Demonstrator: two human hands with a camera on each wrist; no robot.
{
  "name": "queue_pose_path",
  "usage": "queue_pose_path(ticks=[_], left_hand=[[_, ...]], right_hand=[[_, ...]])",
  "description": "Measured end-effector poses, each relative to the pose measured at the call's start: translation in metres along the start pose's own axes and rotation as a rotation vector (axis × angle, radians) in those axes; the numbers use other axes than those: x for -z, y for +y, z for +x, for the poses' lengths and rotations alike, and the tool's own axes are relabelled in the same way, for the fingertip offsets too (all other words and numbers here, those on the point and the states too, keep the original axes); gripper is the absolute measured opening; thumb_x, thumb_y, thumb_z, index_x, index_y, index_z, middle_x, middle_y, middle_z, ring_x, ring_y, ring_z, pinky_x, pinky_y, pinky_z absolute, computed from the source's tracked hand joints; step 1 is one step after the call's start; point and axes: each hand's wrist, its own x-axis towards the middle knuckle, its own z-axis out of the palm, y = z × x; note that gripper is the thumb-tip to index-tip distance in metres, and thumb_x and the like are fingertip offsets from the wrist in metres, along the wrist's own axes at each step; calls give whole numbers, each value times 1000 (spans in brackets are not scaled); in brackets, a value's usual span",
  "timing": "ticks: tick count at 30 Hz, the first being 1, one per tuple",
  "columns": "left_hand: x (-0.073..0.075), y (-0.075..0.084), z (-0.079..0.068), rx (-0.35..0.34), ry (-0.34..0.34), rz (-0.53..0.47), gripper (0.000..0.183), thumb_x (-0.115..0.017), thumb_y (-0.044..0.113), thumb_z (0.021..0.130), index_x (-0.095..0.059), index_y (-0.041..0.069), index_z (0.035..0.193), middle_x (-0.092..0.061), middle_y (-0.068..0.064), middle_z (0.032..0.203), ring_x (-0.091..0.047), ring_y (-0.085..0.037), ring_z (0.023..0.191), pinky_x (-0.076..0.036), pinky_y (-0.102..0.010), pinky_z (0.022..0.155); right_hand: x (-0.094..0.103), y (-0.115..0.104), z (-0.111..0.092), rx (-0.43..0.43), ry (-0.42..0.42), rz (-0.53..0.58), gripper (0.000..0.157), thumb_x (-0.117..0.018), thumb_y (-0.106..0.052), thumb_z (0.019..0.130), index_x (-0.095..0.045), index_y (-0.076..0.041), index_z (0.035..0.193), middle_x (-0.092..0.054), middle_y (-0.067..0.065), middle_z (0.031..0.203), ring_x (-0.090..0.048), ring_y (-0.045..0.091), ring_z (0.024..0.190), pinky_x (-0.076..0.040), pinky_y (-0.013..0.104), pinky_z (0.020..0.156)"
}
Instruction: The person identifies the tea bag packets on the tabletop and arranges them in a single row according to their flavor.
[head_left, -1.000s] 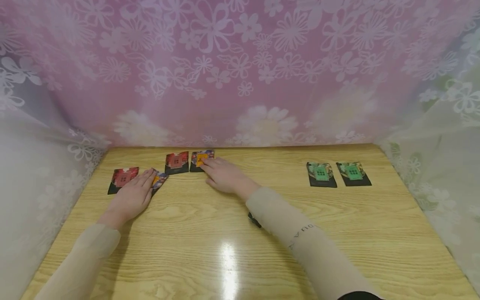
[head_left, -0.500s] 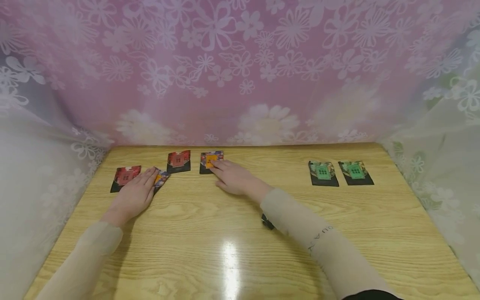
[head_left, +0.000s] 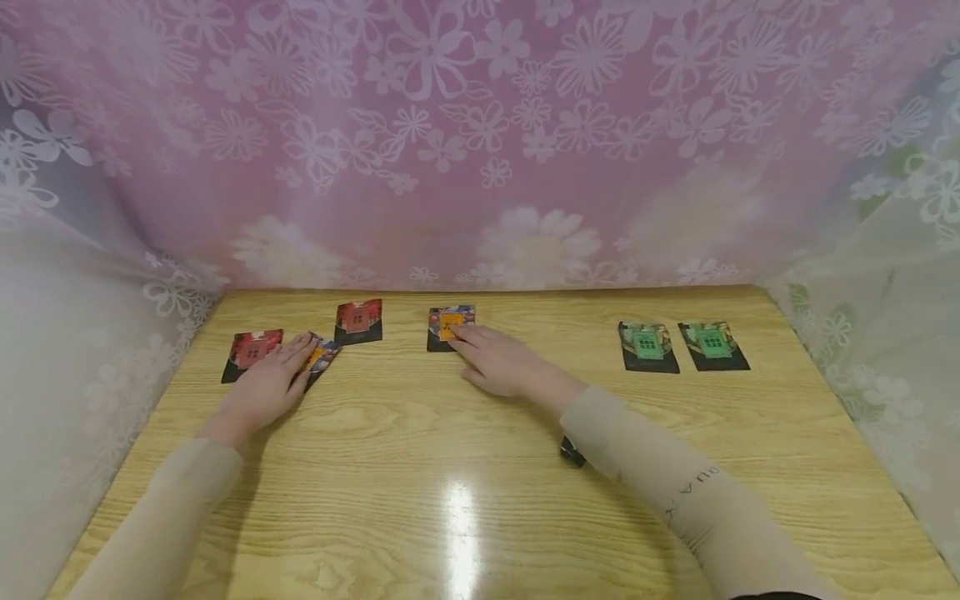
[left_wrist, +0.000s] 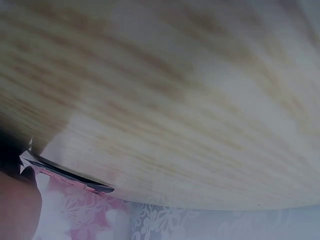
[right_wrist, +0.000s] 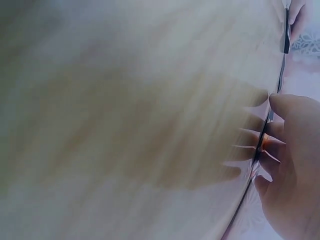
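Observation:
My left hand (head_left: 262,387) lies flat at the table's left. Its straight fingers cover part of a purple-and-orange packet (head_left: 322,353) that sits askew, and overlap a red-and-black packet (head_left: 246,354) beside it. Further back is a second red-and-black packet (head_left: 358,322). My right hand (head_left: 498,362) reaches to the back middle, straight fingertips pressing on another purple-and-orange packet (head_left: 441,333), which lies flat. In the right wrist view, the fingers of the right hand (right_wrist: 297,160) meet the tabletop side by side. The left wrist view catches a packet's thin edge (left_wrist: 75,176) near the hand.
Two green-and-black packets (head_left: 648,347) lie side by side at the back right of the wooden table (head_left: 390,500). A pink flowered curtain (head_left: 480,167) hangs along the back edge. A small black object (head_left: 572,452) shows under the right sleeve.
My right hand has slid rightward along the table, and the purple-and-orange packet under its fingertips has moved with it, away from the back red packet. The left hand has stayed in place.

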Motion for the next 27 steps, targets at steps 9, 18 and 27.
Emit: queue_pose_path(ticks=[9,18,27], left_hand=[[1,2,1,15,26,-53,62,-48,23,113,-30,-3,166,-25,-27,173,-27,-51,159,-26,-68,128],[0,5,-2,26,35,-73,63,-49,23,112,-30,-3,166,-25,-27,173,-26,-51,159,-27,-69,127],[-1,8,-3,14,63,-48,61,-50,21,111,-33,-4,164,-29,-28,171,-30,-50,158,-30,-68,127]], right_hand=[[-3,22,-45,-5,46,20,64,-49,-38,114,-33,-5,167,-26,16,176,-28,35,163,-23,48,136],[-8,38,-100,-27,93,65,63,-55,-34,111,-40,-2,163,-34,20,172,-35,39,159,-30,54,132],[-14,53,-135,-59,132,77,59,-57,-29,111,-44,-2,161,-38,20,170,-40,41,156,-34,59,129]])
